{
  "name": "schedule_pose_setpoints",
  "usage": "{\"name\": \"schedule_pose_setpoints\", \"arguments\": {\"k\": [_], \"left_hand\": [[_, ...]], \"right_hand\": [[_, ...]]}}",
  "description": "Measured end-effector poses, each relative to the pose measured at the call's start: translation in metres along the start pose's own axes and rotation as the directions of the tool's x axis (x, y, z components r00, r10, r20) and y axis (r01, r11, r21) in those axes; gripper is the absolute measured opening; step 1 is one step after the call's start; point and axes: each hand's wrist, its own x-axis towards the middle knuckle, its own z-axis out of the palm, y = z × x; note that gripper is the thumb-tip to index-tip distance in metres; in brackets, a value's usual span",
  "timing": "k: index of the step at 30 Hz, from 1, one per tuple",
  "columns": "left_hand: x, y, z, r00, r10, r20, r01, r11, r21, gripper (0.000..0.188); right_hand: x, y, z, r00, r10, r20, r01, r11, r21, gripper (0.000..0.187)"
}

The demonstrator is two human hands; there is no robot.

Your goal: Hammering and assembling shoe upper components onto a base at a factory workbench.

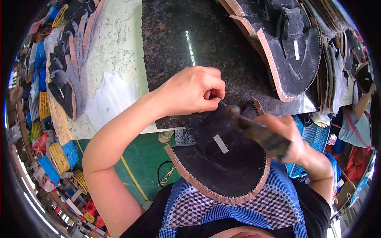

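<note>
A black curved piece (206, 170), which looks like a shoe upper with a tan stitched rim and a small white label, hangs over the near table edge in front of my apron. My left hand (194, 89) is closed in a pinch at its far end, above the dark board; what sits between the fingertips is too small to make out. In my right hand (287, 131) is a hammer (258, 133), slightly blurred, its rounded head over the piece near my left fingertips. Fingers wrap round the tool, partly hidden behind it.
The dark slab (170, 51) lies on a pale worn table (119, 39). Similar black pieces (297, 67) are piled at far right, others (63, 79) at left. White sheets (111, 99) lie left of my forearm. A blue basket (313, 133) stands at right.
</note>
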Motion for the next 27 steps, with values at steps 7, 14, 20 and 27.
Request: {"name": "schedule_pose_setpoints", "arguments": {"k": [7,14,20,27], "left_hand": [[-0.007,-0.021,-0.005,0.978,0.181,-0.1,-0.187,0.981,-0.045,0.012],[-0.01,-0.031,-0.006,0.862,0.501,-0.077,-0.449,0.825,0.343,0.022],[-0.017,-0.031,0.003,0.769,0.636,-0.059,-0.533,0.69,0.489,0.022],[-0.022,-0.031,0.007,0.832,0.493,-0.253,-0.401,0.851,0.339,0.021]], "right_hand": [[0.006,0.022,0.016,0.997,-0.001,0.072,0.002,1.0,-0.019,0.025],[0.013,0.017,0.002,0.988,0.102,0.112,-0.109,0.992,0.058,0.025],[0.033,0.009,-0.009,0.993,0.117,-0.008,-0.117,0.985,-0.126,0.029],[0.03,0.033,0.005,0.997,-0.061,0.054,0.065,0.995,-0.077,0.019]]}}
